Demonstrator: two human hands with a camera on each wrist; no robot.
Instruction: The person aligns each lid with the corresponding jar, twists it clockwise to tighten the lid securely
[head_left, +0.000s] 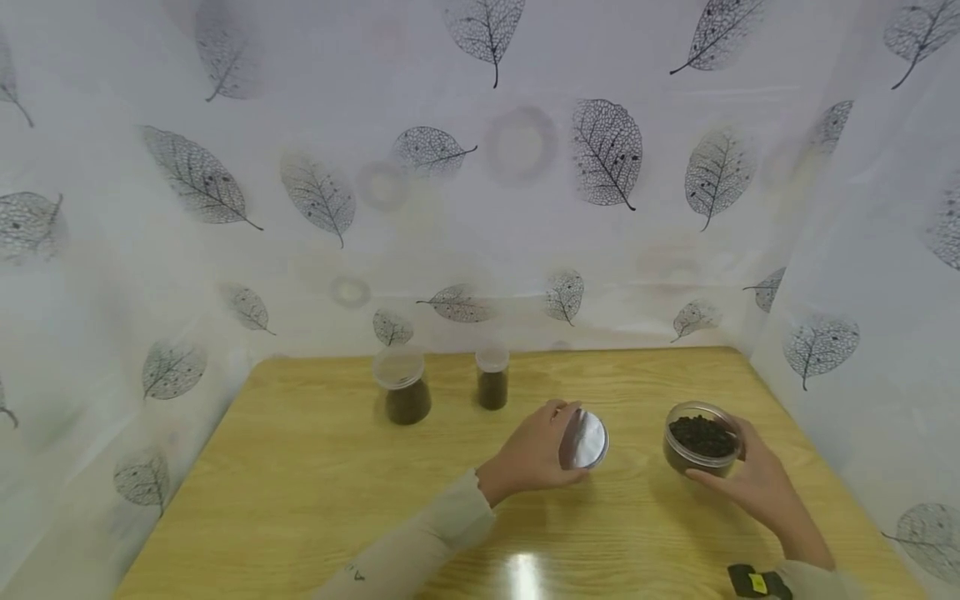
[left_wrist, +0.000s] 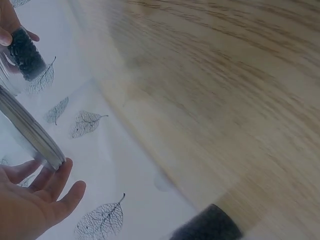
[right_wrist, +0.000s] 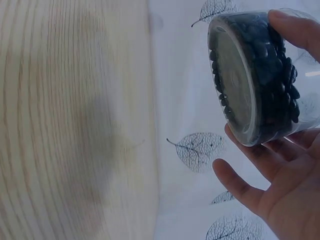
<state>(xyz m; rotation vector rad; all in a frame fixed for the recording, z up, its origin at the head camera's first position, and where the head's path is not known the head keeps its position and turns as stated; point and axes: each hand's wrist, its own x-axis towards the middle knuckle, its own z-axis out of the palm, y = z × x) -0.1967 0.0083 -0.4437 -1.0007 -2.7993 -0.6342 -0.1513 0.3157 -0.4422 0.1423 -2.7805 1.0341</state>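
My left hand (head_left: 536, 450) grips a round lid (head_left: 587, 442) by its rim, the silvery inner face turned up and to the right. In the left wrist view the lid (left_wrist: 32, 130) appears edge-on, with the fingertips at its lower end. My right hand (head_left: 761, 479) holds an uncovered clear jar (head_left: 678, 457) partly filled with dark beans (head_left: 703, 436). Seen from the right wrist, this jar (right_wrist: 237, 80) is lifted off the table, thumb on one side and fingers on the other. A gap separates lid and jar.
Toward the back of the wooden table (head_left: 315, 483) stand a wide jar (head_left: 407, 400) and a narrower jar (head_left: 492, 387), both with dark contents and pale lids. A leaf-printed sheet (head_left: 525, 233) hangs behind the table and at both sides.
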